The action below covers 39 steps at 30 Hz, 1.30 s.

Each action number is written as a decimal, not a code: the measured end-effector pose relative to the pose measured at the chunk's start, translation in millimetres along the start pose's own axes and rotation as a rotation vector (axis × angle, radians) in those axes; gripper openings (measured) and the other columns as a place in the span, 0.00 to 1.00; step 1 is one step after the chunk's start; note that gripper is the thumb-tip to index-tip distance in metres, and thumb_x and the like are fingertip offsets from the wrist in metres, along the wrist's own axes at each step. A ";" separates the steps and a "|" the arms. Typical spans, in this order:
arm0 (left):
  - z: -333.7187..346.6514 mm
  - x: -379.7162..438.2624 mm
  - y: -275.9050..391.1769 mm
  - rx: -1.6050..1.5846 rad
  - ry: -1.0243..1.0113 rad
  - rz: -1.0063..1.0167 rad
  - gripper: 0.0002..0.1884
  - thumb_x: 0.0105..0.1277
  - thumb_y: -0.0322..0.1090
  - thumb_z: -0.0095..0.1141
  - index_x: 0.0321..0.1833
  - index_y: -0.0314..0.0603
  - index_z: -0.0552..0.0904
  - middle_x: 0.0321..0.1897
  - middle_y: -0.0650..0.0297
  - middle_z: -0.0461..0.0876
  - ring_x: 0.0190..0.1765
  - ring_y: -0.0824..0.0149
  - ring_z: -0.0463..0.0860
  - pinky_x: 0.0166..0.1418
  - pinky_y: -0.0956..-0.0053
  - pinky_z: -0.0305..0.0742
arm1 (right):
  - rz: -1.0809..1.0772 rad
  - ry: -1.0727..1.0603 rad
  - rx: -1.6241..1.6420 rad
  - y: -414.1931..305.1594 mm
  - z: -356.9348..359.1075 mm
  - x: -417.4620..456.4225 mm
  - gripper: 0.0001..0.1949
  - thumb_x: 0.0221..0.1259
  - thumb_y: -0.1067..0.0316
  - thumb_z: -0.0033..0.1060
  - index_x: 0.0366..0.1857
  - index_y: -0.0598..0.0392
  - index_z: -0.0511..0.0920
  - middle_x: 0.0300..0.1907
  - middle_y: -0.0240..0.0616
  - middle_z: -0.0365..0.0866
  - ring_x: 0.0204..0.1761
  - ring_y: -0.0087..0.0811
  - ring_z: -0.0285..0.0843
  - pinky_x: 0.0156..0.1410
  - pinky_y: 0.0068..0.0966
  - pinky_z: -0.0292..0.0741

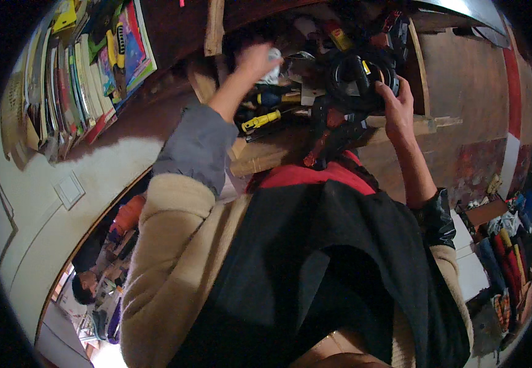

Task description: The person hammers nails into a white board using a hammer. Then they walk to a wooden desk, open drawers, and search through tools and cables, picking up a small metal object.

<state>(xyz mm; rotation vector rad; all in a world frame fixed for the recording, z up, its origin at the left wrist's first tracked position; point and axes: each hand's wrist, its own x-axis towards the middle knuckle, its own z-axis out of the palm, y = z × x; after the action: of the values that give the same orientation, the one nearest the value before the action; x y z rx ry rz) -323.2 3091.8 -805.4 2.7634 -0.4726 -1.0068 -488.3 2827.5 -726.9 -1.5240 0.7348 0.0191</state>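
Observation:
My right hand grips the right side of a coil of black cable, thumb on top, over a wooden drawer crowded with tools. My left hand, blurred, reaches in at the drawer's left beside a crumpled white item; whether it holds anything is unclear. Below that hand lie a blue-and-yellow handle and a yellow-handled tool. A black-and-red tool rests across the drawer's front edge, close to my body. Behind the coil sits a yellow-and-red item. Deeper contents are lost in shadow.
Books stand in a row at upper left, with a yellow-handled tool against them. A wall switch is below. Another person appears through an opening at lower left. Folded fabrics are piled at right.

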 end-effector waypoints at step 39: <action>2.5 166.3 -14.5 0.397 0.865 0.139 0.28 0.63 0.56 0.44 0.59 0.45 0.73 0.50 0.49 0.77 0.48 0.49 0.79 0.51 0.57 0.74 | -0.231 0.163 0.342 58.5 -115.1 -35.0 0.23 0.53 0.70 0.63 0.52 0.61 0.65 0.43 0.38 0.75 0.43 0.25 0.74 0.50 0.21 0.72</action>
<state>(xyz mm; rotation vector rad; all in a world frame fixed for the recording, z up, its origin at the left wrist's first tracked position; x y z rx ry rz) -201.2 3047.6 -910.4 3.0631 -0.7384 0.3854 -590.5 2744.1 -749.5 -1.2812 0.6481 -0.3900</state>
